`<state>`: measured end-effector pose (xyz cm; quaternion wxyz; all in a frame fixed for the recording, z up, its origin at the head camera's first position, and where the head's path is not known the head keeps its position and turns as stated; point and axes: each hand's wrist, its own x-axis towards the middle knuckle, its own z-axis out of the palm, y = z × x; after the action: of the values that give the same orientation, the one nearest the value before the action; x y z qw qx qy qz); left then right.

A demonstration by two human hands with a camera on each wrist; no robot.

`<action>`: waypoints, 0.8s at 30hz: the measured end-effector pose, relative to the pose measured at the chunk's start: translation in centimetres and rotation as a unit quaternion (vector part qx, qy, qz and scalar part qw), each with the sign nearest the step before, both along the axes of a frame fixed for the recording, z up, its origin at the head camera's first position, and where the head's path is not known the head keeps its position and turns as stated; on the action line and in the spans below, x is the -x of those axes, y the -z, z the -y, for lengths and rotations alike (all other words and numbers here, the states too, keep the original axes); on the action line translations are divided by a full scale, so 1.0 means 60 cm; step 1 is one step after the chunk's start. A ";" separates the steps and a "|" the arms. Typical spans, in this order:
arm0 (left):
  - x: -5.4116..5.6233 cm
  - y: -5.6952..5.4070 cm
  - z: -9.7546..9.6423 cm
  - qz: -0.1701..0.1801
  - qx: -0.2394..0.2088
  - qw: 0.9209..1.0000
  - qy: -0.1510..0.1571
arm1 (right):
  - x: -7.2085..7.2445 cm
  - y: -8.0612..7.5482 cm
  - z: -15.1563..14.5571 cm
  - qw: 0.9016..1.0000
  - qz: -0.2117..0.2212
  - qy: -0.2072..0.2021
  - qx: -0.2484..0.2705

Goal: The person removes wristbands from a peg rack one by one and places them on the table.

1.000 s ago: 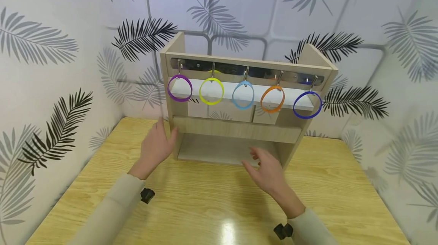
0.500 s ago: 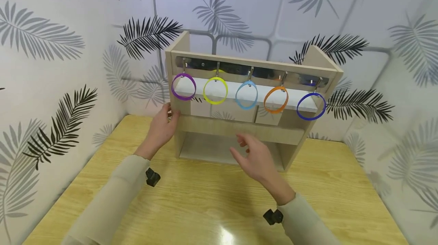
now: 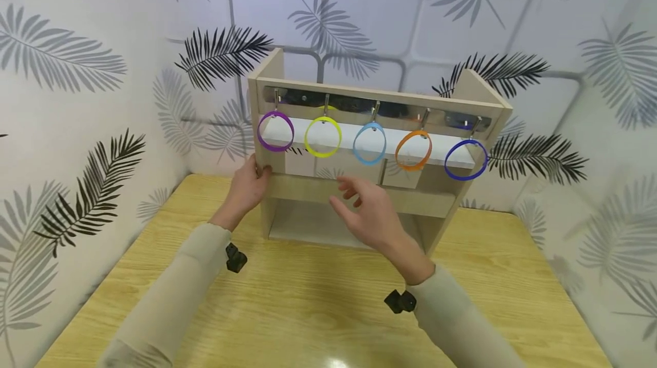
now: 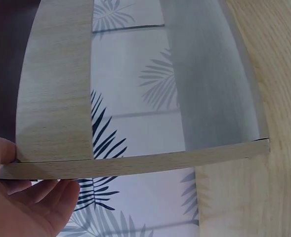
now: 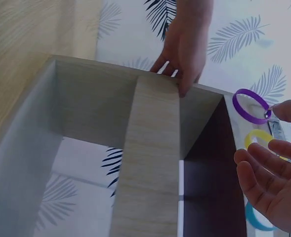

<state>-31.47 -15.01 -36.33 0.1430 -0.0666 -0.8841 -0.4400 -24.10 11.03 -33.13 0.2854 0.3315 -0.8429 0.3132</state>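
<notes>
Looks like your left hand (image 3: 247, 187) has the wooden shelf unit (image 3: 426, 203) gripped by its left side panel (image 4: 150, 164), unit standing on the counter (image 3: 303, 299). Your right hand's (image 3: 372, 214) holding nothing, fingers loosely bent, out front.

Pale beige sleeves (image 3: 177, 294) on you, the left one creased, chunky black cameras (image 3: 236, 258) at both wrists!
</notes>
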 end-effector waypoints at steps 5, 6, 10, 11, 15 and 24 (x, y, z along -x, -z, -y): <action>0.001 0.004 -0.003 0.009 -0.008 1.000 0.007 | 0.007 -0.029 0.020 1.000 -0.001 -0.019 0.002; 0.002 0.005 -0.003 0.010 -0.011 1.000 0.006 | 0.009 -0.035 0.024 1.000 -0.002 -0.026 0.005; 0.004 0.007 -0.003 0.012 -0.029 0.999 0.010 | 0.021 -0.055 0.039 0.998 -0.009 -0.050 0.029; 0.004 0.008 -0.003 0.014 -0.034 0.999 0.010 | 0.024 -0.059 0.042 0.998 -0.009 -0.053 0.036; 0.001 0.011 -0.002 0.019 -0.043 0.999 0.004 | 0.033 -0.072 0.053 0.997 -0.010 -0.058 0.053; -0.001 0.012 -0.005 0.007 -0.053 0.999 -0.007 | 0.045 -0.097 0.079 0.996 -0.022 -0.058 0.060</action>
<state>-31.41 -14.72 -37.04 0.1429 -0.0495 -0.8609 -0.4857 -26.82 6.32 -27.34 0.3050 0.3690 -0.7953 0.3719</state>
